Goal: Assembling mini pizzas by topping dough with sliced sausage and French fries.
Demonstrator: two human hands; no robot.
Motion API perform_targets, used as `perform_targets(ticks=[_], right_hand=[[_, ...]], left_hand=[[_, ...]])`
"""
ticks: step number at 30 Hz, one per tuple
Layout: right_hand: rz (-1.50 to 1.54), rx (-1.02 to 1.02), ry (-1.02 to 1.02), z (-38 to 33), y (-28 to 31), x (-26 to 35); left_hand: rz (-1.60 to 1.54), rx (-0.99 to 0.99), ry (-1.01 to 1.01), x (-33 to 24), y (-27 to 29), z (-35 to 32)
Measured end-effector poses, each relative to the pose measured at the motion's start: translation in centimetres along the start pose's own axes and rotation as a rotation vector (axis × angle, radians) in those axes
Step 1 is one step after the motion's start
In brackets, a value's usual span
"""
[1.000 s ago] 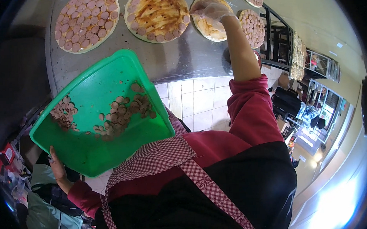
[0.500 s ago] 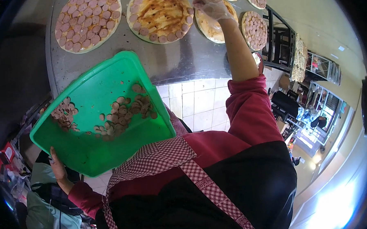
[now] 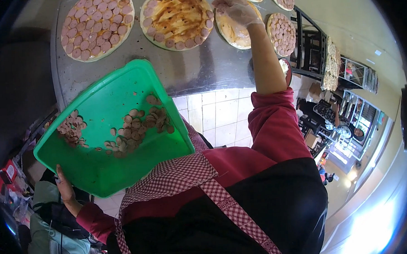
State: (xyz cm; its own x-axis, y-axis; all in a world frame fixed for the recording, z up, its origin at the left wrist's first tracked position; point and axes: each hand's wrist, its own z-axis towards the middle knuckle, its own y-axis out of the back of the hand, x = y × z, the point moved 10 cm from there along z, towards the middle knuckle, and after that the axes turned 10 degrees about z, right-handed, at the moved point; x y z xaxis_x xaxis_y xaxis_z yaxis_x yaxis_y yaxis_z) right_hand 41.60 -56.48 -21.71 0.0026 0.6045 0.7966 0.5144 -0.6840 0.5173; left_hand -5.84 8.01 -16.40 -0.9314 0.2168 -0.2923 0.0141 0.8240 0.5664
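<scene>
My left hand [image 3: 65,185] grips the near left edge of a large green plastic tub [image 3: 108,174], which is tilted against my apron and the table edge. Pinkish sausage slices [image 3: 133,130] lie in loose heaps inside it. My right hand [image 3: 238,11], in a clear plastic glove, is over a sauced round dough base [image 3: 233,35] at the table's far right. Its fingers are curled downward, and whatever they hold is hidden. Left of it, another dough base [image 3: 176,14] has sauce in the middle and sausage slices partway round its rim.
A dough round covered in slices [image 3: 98,27] lies at the left of the metal table [image 3: 196,68]. More topped rounds [image 3: 281,35] sit at the right edge. Beyond are a dark rack [image 3: 309,45] and a person [image 3: 332,117]. White tiles [image 3: 223,112] cover the floor.
My right hand stays over the same dough base, with only a slight shift. The tub is held nearly still. In the right background, a person has come more fully into view.
</scene>
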Motion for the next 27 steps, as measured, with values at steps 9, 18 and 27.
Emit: perform_targets(ticks=[9, 18, 27], right_hand=[[0.264, -0.128, -0.18, -0.2, 1.0, -1.4], [0.187, -0.16, -0.124, 0.5, 0.2, -1.1], [-0.151, -0.21, -0.094, 1.5, 0.1, -0.1]], left_hand=[[0.005, 0.026, 0.046, -0.7, -0.8, -0.8], [0.044, 0.03, 0.015, -0.6, -0.5, -0.4], [0.043, -0.041, -0.038, -2.1, -0.5, -1.4]])
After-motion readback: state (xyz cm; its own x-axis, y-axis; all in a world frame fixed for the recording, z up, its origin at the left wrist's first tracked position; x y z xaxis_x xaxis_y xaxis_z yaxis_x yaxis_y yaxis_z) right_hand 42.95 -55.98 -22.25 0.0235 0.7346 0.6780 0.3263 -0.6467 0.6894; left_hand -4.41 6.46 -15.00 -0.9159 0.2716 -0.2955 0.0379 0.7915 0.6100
